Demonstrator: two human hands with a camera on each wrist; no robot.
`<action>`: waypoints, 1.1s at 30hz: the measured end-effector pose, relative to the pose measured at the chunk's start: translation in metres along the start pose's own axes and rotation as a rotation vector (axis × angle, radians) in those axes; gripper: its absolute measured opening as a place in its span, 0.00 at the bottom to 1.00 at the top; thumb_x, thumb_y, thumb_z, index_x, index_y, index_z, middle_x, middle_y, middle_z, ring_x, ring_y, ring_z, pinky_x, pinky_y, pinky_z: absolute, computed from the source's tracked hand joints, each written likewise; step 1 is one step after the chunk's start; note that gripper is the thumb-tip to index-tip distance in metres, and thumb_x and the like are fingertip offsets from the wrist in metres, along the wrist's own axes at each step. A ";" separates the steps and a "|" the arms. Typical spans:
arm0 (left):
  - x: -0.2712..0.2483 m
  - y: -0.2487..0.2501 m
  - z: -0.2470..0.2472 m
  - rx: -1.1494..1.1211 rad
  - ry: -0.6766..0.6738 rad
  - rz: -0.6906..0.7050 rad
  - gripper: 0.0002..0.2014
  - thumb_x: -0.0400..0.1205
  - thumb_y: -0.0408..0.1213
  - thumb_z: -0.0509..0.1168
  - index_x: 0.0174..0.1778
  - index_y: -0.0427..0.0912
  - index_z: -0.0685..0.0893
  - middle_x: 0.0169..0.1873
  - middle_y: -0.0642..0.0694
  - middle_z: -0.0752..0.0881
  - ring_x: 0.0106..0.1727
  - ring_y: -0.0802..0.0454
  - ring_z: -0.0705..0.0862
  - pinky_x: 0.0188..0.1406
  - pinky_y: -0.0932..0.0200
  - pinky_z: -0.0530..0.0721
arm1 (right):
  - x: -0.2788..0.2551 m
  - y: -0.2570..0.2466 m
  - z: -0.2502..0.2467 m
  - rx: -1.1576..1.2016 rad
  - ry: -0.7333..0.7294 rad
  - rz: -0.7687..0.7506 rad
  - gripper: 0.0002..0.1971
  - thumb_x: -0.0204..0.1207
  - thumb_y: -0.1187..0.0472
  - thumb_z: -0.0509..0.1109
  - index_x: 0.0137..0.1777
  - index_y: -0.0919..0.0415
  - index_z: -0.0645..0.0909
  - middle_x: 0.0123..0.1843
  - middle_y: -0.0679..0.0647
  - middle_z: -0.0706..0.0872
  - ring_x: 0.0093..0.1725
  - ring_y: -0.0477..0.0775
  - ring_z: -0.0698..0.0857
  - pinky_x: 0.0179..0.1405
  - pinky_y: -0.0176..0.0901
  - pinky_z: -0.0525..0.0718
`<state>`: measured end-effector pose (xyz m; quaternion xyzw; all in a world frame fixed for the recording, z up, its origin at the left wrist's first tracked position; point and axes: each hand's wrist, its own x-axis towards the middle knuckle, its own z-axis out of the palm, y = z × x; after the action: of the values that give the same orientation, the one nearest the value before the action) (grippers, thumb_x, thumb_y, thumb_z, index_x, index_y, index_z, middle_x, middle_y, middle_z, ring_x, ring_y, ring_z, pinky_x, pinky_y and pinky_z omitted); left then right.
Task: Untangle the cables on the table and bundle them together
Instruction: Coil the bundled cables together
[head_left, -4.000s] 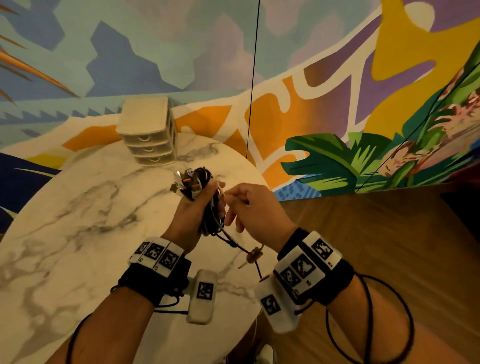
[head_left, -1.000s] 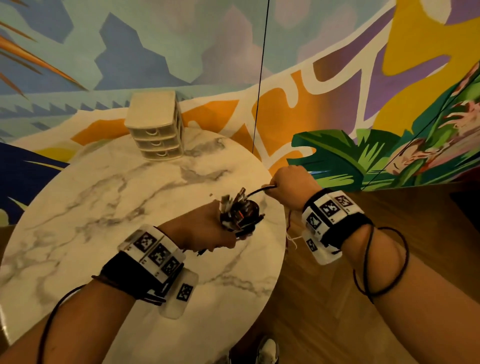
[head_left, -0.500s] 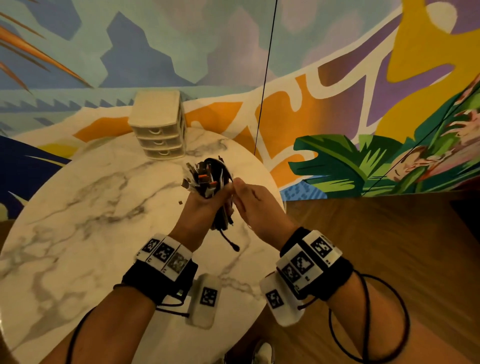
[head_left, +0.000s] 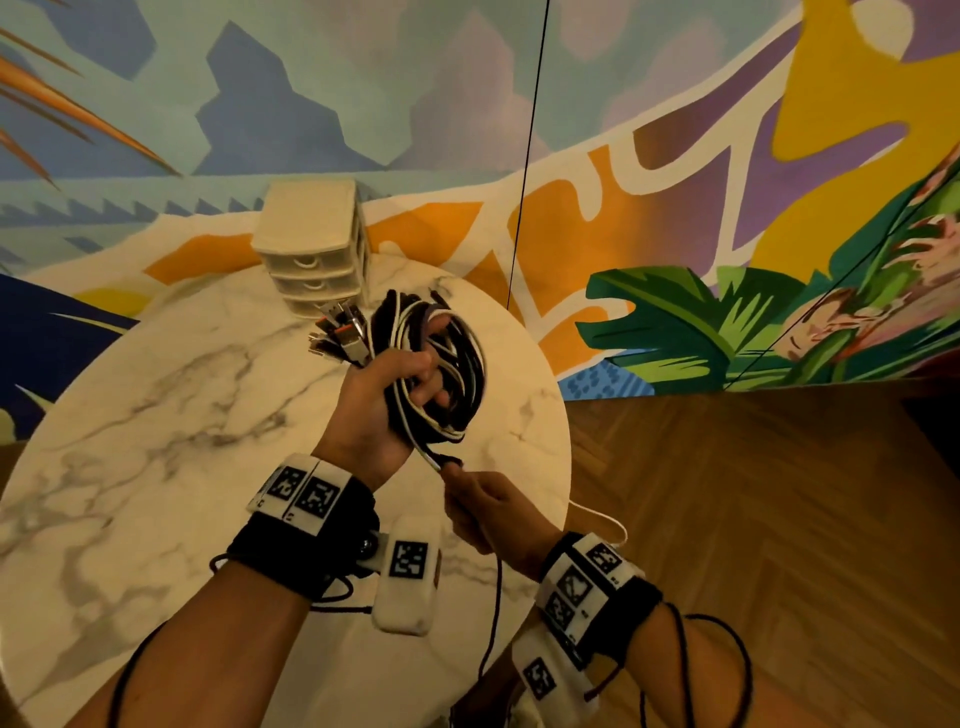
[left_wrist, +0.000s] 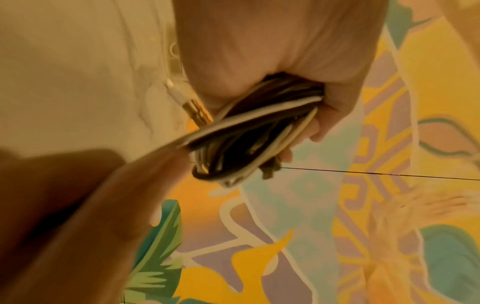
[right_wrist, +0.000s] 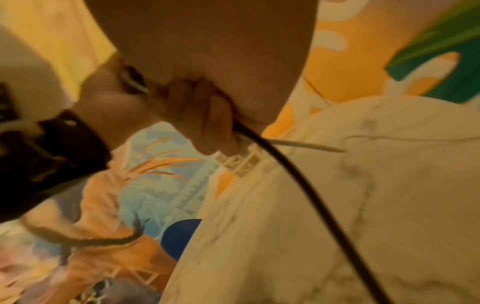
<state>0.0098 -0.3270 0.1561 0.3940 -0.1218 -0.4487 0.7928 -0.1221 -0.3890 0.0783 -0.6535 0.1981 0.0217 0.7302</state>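
The coil of black and white cables (head_left: 441, 374) is held upright above the marble counter (head_left: 156, 415) in the left hand (head_left: 382, 402), whose fingers curl round it, plugs fanned at the top, apparently to keep the loops together. Half a second ago the right hand (head_left: 491, 512) was up against the coil; now it is below, pinching a loose black cable end (right_wrist: 285, 164), probably drawing it taut for wrapping.

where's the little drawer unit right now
In the head view the drawer unit stands at the far edge of the marble table, against the mural wall, just left of and behind the cable bundle gripped in the left hand.
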 end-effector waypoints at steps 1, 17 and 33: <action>-0.002 0.001 -0.002 -0.008 -0.054 -0.024 0.29 0.65 0.29 0.67 0.65 0.29 0.75 0.27 0.49 0.69 0.22 0.57 0.67 0.29 0.62 0.76 | 0.002 0.005 -0.006 0.019 -0.022 0.033 0.24 0.83 0.46 0.56 0.24 0.52 0.69 0.23 0.50 0.63 0.20 0.47 0.60 0.21 0.41 0.58; -0.022 0.004 -0.011 1.625 -0.449 -0.056 0.10 0.70 0.35 0.69 0.34 0.57 0.77 0.33 0.59 0.81 0.39 0.67 0.80 0.39 0.74 0.75 | 0.025 -0.082 -0.089 -0.898 -0.045 0.193 0.20 0.85 0.52 0.59 0.30 0.57 0.75 0.27 0.50 0.73 0.26 0.47 0.68 0.29 0.40 0.67; 0.004 -0.020 -0.016 1.728 0.065 0.167 0.17 0.78 0.50 0.63 0.56 0.43 0.83 0.41 0.49 0.86 0.43 0.47 0.84 0.45 0.55 0.81 | 0.023 -0.096 -0.054 -0.804 0.292 -0.093 0.17 0.87 0.56 0.51 0.41 0.59 0.77 0.32 0.44 0.73 0.32 0.44 0.71 0.30 0.38 0.65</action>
<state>0.0085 -0.3277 0.1296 0.8605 -0.4257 -0.1276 0.2492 -0.0873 -0.4604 0.1583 -0.8906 0.2455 -0.0285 0.3817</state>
